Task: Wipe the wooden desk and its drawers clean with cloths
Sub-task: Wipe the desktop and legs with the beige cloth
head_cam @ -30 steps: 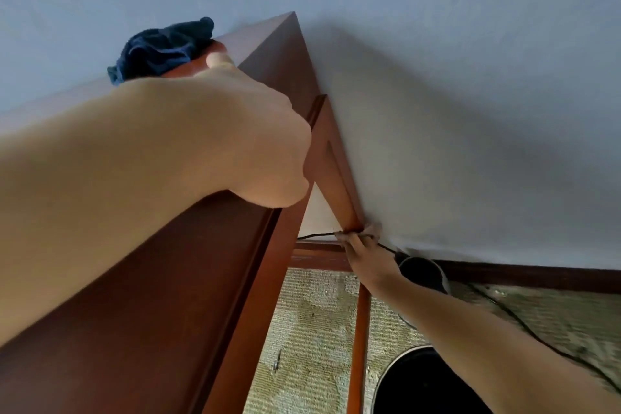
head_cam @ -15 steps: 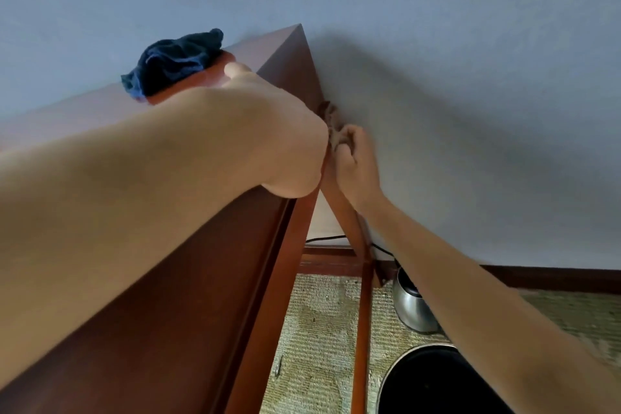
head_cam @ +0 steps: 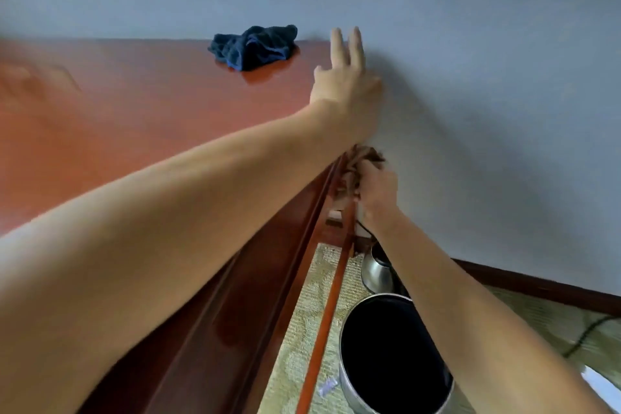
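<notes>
The reddish wooden desk fills the left of the head view, its right end against the blue-grey wall. A crumpled dark blue cloth lies on the desktop near the back corner. My left hand reaches across the desk to that corner with fingers straight and raised, holding nothing. My right hand grips a bunched brown cloth against the desk's right side, just under the top edge. A thin wooden side rail runs down from there.
On the patterned carpet right of the desk stand a round black bin and a metal kettle by the wall. A dark skirting board runs along the wall's foot. A cable lies at far right.
The view has swung up over the desktop. My left hand has lifted off the desk edge and opened its fingers. My right hand moved from the rail's foot up to the top corner with the cloth.
</notes>
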The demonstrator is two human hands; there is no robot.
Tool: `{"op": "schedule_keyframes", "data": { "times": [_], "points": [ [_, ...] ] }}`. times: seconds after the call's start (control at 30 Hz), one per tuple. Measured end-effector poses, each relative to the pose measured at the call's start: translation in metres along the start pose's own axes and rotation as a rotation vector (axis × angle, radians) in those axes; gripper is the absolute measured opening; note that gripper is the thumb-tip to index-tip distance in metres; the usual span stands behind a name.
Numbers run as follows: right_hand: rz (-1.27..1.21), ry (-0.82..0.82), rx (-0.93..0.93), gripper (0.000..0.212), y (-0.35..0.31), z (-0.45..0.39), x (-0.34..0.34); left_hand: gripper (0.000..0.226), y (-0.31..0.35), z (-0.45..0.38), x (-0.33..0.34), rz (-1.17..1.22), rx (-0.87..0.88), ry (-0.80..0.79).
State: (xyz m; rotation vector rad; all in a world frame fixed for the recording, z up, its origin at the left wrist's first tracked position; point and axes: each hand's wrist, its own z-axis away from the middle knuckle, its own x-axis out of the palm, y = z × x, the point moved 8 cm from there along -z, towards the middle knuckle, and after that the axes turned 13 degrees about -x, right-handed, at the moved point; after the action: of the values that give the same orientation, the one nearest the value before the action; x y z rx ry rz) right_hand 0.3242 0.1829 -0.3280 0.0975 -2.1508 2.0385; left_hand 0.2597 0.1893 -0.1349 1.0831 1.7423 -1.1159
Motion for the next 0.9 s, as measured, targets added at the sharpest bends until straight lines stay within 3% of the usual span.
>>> {"op": "schedule_keyframes", "data": {
  "times": [0.1,0.2,0.3,0.4,0.43,0.53,0.6,0.63,0.73,0.83,0.9],
  "points": [
    [-0.055,-0.129,0.026,0.021,-0.048,0.076,0.013,0.049,-0.020,0.013,-0.023,0.198,-0.222,-0.014],
    [-0.004,-0.240,0.111,0.013,-0.065,0.188,0.026,0.034,-0.029,0.046,-0.029,0.339,-0.207,-0.092],
    [0.019,-0.384,0.334,0.015,-0.084,0.290,0.017,0.031,-0.039,0.103,-0.050,0.409,-0.093,-0.246],
    [0.328,-0.752,0.388,0.015,-0.116,0.353,0.005,0.037,-0.076,0.169,-0.072,0.660,-0.120,-0.402],
    [0.406,-0.788,0.366,0.013,-0.130,0.359,-0.002,0.041,-0.095,0.199,-0.081,0.760,-0.176,-0.441],
    [0.413,-0.648,0.332,0.015,-0.190,0.356,-0.011,0.038,-0.159,0.313,-0.119,0.897,-0.444,-0.338],
    [0.416,-0.669,0.300,0.013,-0.228,0.366,-0.002,0.033,-0.193,0.395,-0.133,1.002,-0.734,-0.303],
    [0.436,-0.703,0.279,0.012,-0.241,0.376,0.005,0.035,-0.198,0.430,-0.134,1.147,-0.895,-0.368],
    [0.544,-0.903,0.265,0.012,-0.255,0.416,0.032,0.042,-0.175,0.485,-0.138,1.856,-1.290,-0.599],
    [0.694,-1.164,0.228,0.009,-0.252,0.442,0.058,0.024,-0.183,0.511,-0.126,2.010,-1.478,-0.509],
    [0.814,-1.265,0.033,0.020,-0.256,0.431,0.078,0.021,-0.194,0.536,-0.105,1.933,-1.618,-0.419]
  ]
}}
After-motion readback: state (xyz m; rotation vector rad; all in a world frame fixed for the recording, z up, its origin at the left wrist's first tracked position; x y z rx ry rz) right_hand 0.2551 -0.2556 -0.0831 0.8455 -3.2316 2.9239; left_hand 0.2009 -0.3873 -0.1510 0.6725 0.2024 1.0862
